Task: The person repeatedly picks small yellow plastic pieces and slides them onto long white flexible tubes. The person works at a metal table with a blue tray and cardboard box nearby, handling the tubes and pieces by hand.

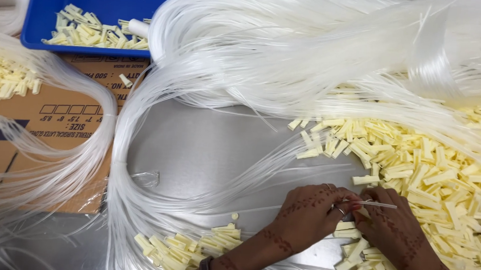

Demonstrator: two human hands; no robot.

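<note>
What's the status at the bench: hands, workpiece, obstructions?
Left hand and right hand pinch thin clear tube together. Yellow clips heaped right. Tube bundle crowds table.

The left hand [308, 213] and right hand [395, 225] meet fingertip to fingertip over the metal table [205, 149], pinching one thin clear tube [379, 204] that projects to the right. Pale yellow connector pieces [446, 183] lie heaped beyond and right of the right hand. A bundle of clear tubing [291, 59] fans out above both hands. A blue tray [41, 2] sits far up-left.
</note>
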